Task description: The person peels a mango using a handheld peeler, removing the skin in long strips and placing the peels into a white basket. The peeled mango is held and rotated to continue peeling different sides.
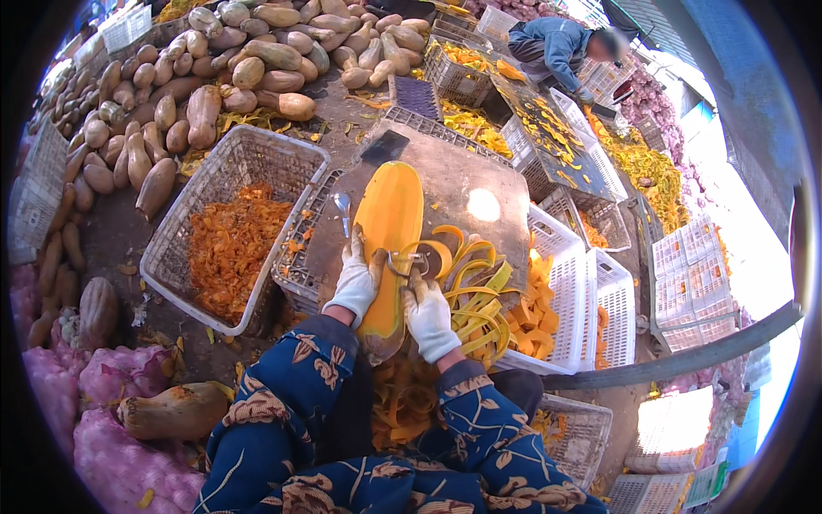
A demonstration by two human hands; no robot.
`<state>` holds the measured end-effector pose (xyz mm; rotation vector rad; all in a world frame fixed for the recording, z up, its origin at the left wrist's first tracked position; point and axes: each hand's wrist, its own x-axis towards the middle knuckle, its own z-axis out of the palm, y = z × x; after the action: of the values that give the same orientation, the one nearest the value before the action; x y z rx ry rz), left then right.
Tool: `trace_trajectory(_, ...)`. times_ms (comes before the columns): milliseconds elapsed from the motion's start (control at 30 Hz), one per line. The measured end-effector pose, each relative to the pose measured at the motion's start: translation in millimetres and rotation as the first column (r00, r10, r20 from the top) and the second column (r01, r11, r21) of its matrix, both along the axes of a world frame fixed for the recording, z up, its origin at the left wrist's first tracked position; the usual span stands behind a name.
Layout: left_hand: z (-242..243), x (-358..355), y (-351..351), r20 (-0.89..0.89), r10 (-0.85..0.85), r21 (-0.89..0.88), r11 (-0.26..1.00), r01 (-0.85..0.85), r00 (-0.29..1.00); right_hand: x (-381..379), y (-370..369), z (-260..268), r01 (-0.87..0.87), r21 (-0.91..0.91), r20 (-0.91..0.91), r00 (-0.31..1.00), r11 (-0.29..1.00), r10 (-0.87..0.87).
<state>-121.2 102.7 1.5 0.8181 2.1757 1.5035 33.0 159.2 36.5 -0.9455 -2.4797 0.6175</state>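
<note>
A long squash (390,205), mostly peeled to orange flesh, lies lengthwise on a wooden board (475,186) before me. Skin still covers its near end. My left hand (358,276), in a white glove, grips the squash along its left side. In my gloved right hand (428,315) is a metal peeler (411,262), set against the flesh. A curled strip of peel (443,250) rises from the peeler. More green-yellow peel strips (478,302) pile up to the right of my right hand. A spoon (343,207) rests left of the squash.
Left stands a crate (154,254) holding orange pulp (234,250). A white crate (559,283) at right contains cut squash pieces (534,311). Unpeeled squashes (270,54) heap at upper left; purple net sacks (128,456) lie lower left. Another person (552,48) bends over crates at upper right.
</note>
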Motion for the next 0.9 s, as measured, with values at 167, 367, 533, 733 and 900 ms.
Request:
trace_trajectory(167, -1, 0, 1, 0.017, 0.003, 0.058, 0.998, -0.004, 1.000, 76, -66, -9, -0.031, -0.066, 0.048, 0.998, 0.997, 0.035)
trace_trajectory(367, 2, 0, 0, 0.017, 0.006, 0.027, 1.000, -0.006, 1.000, 127, -108, 17, -0.142, -0.101, 0.053, 0.988, 0.985, 0.147)
trace_trajectory(533, 1, -1, -1, 0.016, -0.016, 0.077, 0.997, 0.015, 1.000, 62, -3, 34, -0.034, -0.226, -0.181, 0.983, 0.973, -0.008)
trace_trajectory(733, 1, -1, 1, -0.026, 0.010, -0.004, 1.000, -0.010, 1.000, -53, 98, 40, 0.020, -0.113, -0.143, 0.989, 0.993, -0.037)
trace_trajectory(900, 5, 0, 0, -0.023, 0.011, -0.009, 1.000, -0.012, 1.000, -74, 97, 18, 0.045, -0.053, -0.120, 0.991, 0.998, -0.051)
